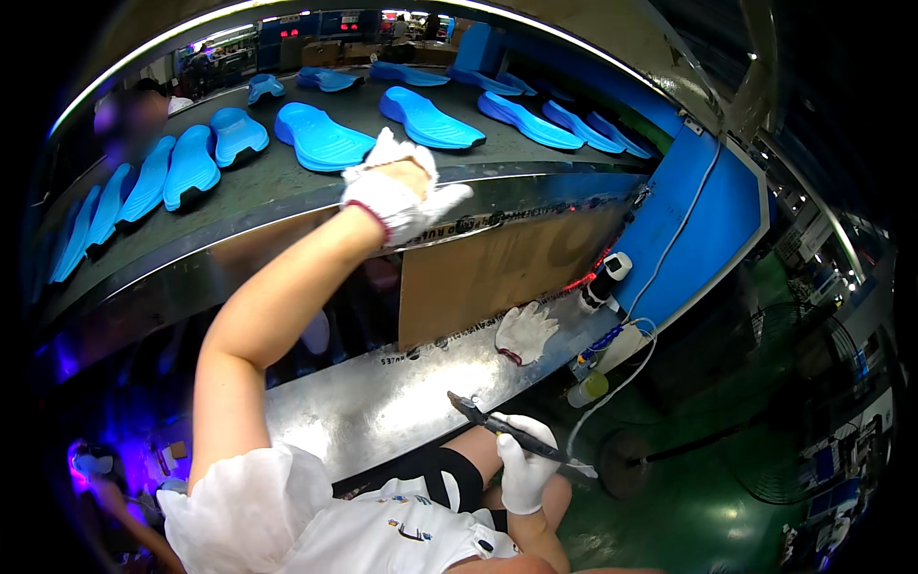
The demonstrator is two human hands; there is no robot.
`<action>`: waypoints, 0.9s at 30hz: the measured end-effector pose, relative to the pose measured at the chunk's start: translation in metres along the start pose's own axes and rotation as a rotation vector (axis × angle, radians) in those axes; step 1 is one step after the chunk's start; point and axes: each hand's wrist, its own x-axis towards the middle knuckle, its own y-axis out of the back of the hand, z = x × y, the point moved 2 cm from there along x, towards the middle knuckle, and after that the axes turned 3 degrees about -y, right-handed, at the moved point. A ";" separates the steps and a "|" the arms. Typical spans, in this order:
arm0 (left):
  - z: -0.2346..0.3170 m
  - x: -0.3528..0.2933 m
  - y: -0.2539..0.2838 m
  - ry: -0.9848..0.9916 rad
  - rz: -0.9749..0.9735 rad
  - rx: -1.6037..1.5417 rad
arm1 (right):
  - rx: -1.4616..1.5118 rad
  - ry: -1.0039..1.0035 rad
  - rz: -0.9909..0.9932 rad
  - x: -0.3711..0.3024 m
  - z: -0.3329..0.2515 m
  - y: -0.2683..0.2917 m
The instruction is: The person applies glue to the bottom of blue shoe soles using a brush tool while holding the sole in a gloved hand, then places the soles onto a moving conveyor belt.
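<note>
My left hand (pixel 400 191) wears a white knit glove with a dark red cuff and reaches over the conveyor's near edge. Its thumb sticks out to the right, away from the fingers, and nothing shows in its grip. Just beyond its fingers lie a blue shoe sole (pixel 320 137) and another blue shoe sole (pixel 426 117); whether the fingertips touch either I cannot tell. Low in front of my lap, my right hand (pixel 526 466), also in a white glove, is closed around a slim black hand tool (pixel 478 413). The tool's brownish tip points up and left, over the metal ledge.
More blue soles (pixel 191 165) lie in rows on the dark conveyor belt (pixel 253 196). Below its edge are a cardboard panel (pixel 497 277), a metal ledge (pixel 382 411) and a loose white glove (pixel 526 333). A pale cable (pixel 653 330) hangs at right, near a blue machine panel (pixel 703 220).
</note>
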 end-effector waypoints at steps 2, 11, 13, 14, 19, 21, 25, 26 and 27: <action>-0.006 -0.023 0.020 -0.157 -0.022 0.055 | -0.030 0.056 -0.022 0.001 -0.002 -0.001; -0.152 -0.066 0.067 0.436 -0.142 0.371 | 0.026 0.002 -0.006 0.004 -0.003 -0.011; -0.178 -0.076 0.072 0.549 -0.217 0.468 | 0.036 -0.026 -0.065 0.002 0.001 -0.020; -0.180 -0.077 0.073 0.534 -0.161 0.478 | 0.006 -0.012 -0.073 0.002 0.004 -0.020; -0.153 -0.124 0.092 0.228 0.513 -0.147 | 0.037 -0.069 0.008 0.002 0.010 -0.006; -0.107 -0.155 0.077 0.090 0.884 -0.618 | 0.063 -0.137 0.082 0.004 0.028 0.009; 0.012 -0.230 0.015 0.137 0.921 -0.866 | 0.150 -0.198 0.232 0.003 0.051 0.020; 0.025 -0.257 0.015 -0.086 0.778 -0.708 | 0.189 -0.223 0.198 0.007 0.049 0.006; 0.046 -0.271 -0.033 -0.266 0.695 -0.769 | 0.128 -0.209 0.251 0.002 0.056 0.017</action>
